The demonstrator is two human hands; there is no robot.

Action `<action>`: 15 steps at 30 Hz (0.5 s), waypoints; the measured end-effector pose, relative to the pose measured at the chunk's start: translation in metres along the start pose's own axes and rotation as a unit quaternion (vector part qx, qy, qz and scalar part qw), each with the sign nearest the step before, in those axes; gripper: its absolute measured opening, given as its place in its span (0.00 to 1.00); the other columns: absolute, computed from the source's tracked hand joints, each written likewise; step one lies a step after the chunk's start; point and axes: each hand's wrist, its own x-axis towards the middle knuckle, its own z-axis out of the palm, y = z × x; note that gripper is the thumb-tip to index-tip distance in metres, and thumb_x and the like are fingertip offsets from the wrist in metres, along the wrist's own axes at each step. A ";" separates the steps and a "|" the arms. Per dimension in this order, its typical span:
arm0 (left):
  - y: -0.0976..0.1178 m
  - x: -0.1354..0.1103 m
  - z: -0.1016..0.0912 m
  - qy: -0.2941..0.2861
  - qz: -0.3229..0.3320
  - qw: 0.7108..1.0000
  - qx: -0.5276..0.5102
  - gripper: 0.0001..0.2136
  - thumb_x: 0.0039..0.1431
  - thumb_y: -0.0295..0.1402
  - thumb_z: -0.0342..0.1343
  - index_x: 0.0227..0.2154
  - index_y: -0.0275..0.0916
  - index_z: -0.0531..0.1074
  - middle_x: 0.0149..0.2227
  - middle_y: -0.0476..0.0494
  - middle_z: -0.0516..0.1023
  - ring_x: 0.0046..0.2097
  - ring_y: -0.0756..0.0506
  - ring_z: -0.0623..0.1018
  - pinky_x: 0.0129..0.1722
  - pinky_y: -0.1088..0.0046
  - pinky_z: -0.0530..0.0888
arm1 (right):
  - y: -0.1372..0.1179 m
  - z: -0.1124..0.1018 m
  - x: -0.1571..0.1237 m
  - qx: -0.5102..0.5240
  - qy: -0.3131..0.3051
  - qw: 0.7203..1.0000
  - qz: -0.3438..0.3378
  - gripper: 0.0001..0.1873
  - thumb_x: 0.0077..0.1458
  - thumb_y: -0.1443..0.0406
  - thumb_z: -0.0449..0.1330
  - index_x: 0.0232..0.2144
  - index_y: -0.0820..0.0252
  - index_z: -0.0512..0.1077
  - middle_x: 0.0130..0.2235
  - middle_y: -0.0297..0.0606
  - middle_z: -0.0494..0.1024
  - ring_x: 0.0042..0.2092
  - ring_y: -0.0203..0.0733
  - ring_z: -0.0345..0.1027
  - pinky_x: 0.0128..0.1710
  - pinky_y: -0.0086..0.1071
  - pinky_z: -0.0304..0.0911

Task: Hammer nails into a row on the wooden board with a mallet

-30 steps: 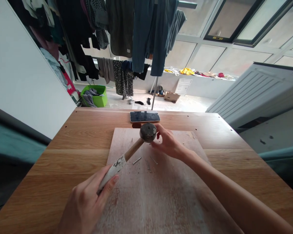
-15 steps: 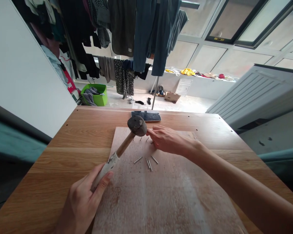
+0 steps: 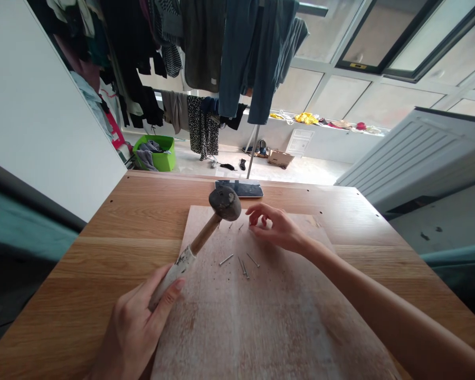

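My left hand [image 3: 142,311] is wrapped around the pale, worn grip of a mallet [image 3: 206,232]. Its dark, rounded head is held up over the far part of a worn wooden board [image 3: 221,322]. My right hand [image 3: 273,227] is just right of the mallet head, low over the board, with fingers curled but apart; I see nothing between them. Small nails [image 3: 240,227] stand in a row at the board's far side, partly hidden by the mallet and hand. Closer to me, several loose nails [image 3: 226,259] lie on the board, among small dark holes.
The board rests on a wooden table [image 3: 103,253]. A phone [image 3: 241,188] lies by the table's far edge. Beyond are a green basket [image 3: 166,158] of clothes, a cardboard box [image 3: 279,158] and hanging laundry [image 3: 237,63]. A white panel [image 3: 55,105] stands at the left.
My right hand has drawn slightly right, away from the mallet head, and its fingers have spread from a pinch. The left hand still holds the mallet nearly unmoved.
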 end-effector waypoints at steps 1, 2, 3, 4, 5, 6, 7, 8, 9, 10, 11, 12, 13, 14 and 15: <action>0.000 0.000 0.000 -0.001 0.001 1.000 -0.001 0.21 0.66 0.55 0.51 0.43 0.46 0.81 0.36 0.49 0.87 0.36 0.43 0.86 0.32 0.78 0.81 | 0.001 0.001 -0.001 0.004 0.001 1.000 0.006 0.14 0.51 0.68 0.60 0.43 0.57 0.71 0.33 0.32 0.78 0.32 0.37 0.69 0.34 0.33 0.64; 0.000 0.001 0.001 -0.001 0.002 1.000 -0.002 0.21 0.66 0.55 0.51 0.43 0.46 0.81 0.35 0.49 0.87 0.36 0.43 0.86 0.32 0.78 0.81 | 0.001 0.002 -0.002 0.004 0.003 1.000 0.010 0.15 0.51 0.69 0.60 0.43 0.57 0.70 0.33 0.32 0.78 0.32 0.37 0.68 0.34 0.32 0.63; 0.000 0.001 0.001 0.000 0.003 1.000 -0.003 0.21 0.66 0.55 0.51 0.43 0.46 0.81 0.35 0.50 0.87 0.35 0.43 0.86 0.32 0.78 0.81 | 0.002 0.003 -0.003 0.001 0.007 1.000 0.010 0.16 0.50 0.69 0.60 0.44 0.57 0.70 0.33 0.32 0.77 0.32 0.37 0.68 0.34 0.32 0.64; 0.001 0.002 0.001 0.000 0.006 1.000 -0.005 0.21 0.66 0.55 0.51 0.42 0.46 0.81 0.35 0.50 0.87 0.35 0.43 0.86 0.32 0.78 0.81 | 0.003 0.002 -0.004 -0.003 0.013 1.000 0.010 0.17 0.50 0.69 0.59 0.45 0.58 0.70 0.33 0.32 0.77 0.32 0.37 0.68 0.34 0.32 0.64; 0.002 0.003 0.001 0.001 0.008 1.000 -0.006 0.21 0.66 0.55 0.51 0.42 0.46 0.81 0.34 0.50 0.87 0.34 0.43 0.86 0.31 0.78 0.81 | 0.003 0.002 -0.005 -0.006 0.016 1.000 0.010 0.18 0.50 0.69 0.59 0.45 0.58 0.70 0.32 0.32 0.77 0.32 0.36 0.68 0.34 0.32 0.64; 0.002 0.003 0.001 0.002 0.010 1.000 -0.007 0.21 0.66 0.55 0.51 0.42 0.45 0.81 0.34 0.50 0.87 0.34 0.43 0.86 0.31 0.77 0.81 | 0.004 0.002 -0.005 -0.006 0.017 1.000 0.012 0.19 0.49 0.69 0.59 0.46 0.58 0.70 0.32 0.32 0.77 0.31 0.36 0.67 0.34 0.32 0.64; 0.003 0.004 0.001 0.000 0.012 1.000 -0.007 0.21 0.66 0.55 0.51 0.42 0.45 0.81 0.34 0.50 0.87 0.34 0.44 0.86 0.31 0.77 0.81 | 0.005 0.002 -0.006 -0.003 0.014 1.000 0.014 0.19 0.50 0.69 0.59 0.46 0.58 0.70 0.32 0.32 0.76 0.30 0.35 0.65 0.33 0.31 0.63; 0.004 0.004 0.001 -0.001 0.013 1.000 -0.006 0.21 0.66 0.55 0.51 0.42 0.45 0.81 0.34 0.50 0.87 0.34 0.44 0.86 0.31 0.78 0.81 | 0.006 0.002 -0.007 0.002 0.010 1.000 0.018 0.19 0.50 0.69 0.59 0.47 0.58 0.69 0.32 0.31 0.76 0.29 0.34 0.64 0.32 0.31 0.63; 0.005 0.004 0.000 -0.003 0.015 1.000 -0.004 0.21 0.66 0.55 0.51 0.42 0.45 0.81 0.34 0.50 0.87 0.34 0.44 0.86 0.31 0.78 0.81 | 0.006 0.002 -0.008 0.005 0.007 1.000 0.021 0.19 0.50 0.68 0.59 0.47 0.58 0.69 0.33 0.31 0.76 0.28 0.33 0.63 0.31 0.31 0.63; 0.006 0.004 0.000 -0.004 0.016 1.000 -0.002 0.21 0.66 0.54 0.51 0.42 0.45 0.81 0.34 0.50 0.87 0.34 0.44 0.86 0.31 0.78 0.81 | 0.007 0.002 -0.009 0.007 0.005 1.000 0.023 0.19 0.51 0.68 0.59 0.47 0.58 0.69 0.33 0.31 0.76 0.27 0.33 0.62 0.31 0.30 0.63; 0.007 0.005 0.000 -0.005 0.017 1.000 -0.001 0.20 0.66 0.54 0.51 0.42 0.45 0.81 0.34 0.50 0.87 0.34 0.44 0.86 0.30 0.79 0.81 | 0.007 0.003 -0.009 0.005 0.004 1.000 0.024 0.19 0.51 0.68 0.59 0.47 0.58 0.69 0.33 0.31 0.76 0.27 0.33 0.62 0.31 0.31 0.63; 0.008 0.005 -0.001 -0.006 0.020 1.000 0.000 0.20 0.66 0.54 0.51 0.42 0.45 0.81 0.34 0.50 0.87 0.34 0.44 0.86 0.30 0.79 0.81 | 0.007 0.003 -0.009 0.000 0.005 1.000 0.025 0.19 0.51 0.68 0.59 0.48 0.58 0.69 0.33 0.31 0.76 0.27 0.33 0.62 0.32 0.31 0.63; 0.010 0.006 -0.001 -0.005 0.025 1.000 0.001 0.20 0.66 0.53 0.51 0.41 0.45 0.81 0.34 0.50 0.87 0.33 0.44 0.86 0.30 0.79 0.81 | 0.007 0.003 -0.010 -0.005 0.005 1.000 0.025 0.20 0.51 0.68 0.59 0.48 0.58 0.69 0.33 0.31 0.76 0.27 0.33 0.62 0.32 0.31 0.63; 0.011 0.007 -0.002 -0.005 0.030 1.000 0.002 0.20 0.67 0.53 0.51 0.41 0.45 0.81 0.33 0.50 0.87 0.33 0.44 0.86 0.30 0.79 0.81 | 0.007 0.002 -0.010 -0.009 0.005 1.000 0.025 0.21 0.51 0.68 0.59 0.49 0.58 0.68 0.33 0.32 0.76 0.27 0.33 0.62 0.32 0.31 0.63; 0.013 0.008 -0.002 -0.005 0.036 0.999 0.004 0.21 0.67 0.53 0.50 0.41 0.45 0.81 0.33 0.50 0.87 0.33 0.45 0.86 0.30 0.79 0.81 | 0.006 0.002 -0.010 -0.011 0.004 1.000 0.025 0.21 0.51 0.68 0.59 0.50 0.58 0.68 0.34 0.32 0.77 0.27 0.33 0.63 0.32 0.31 0.63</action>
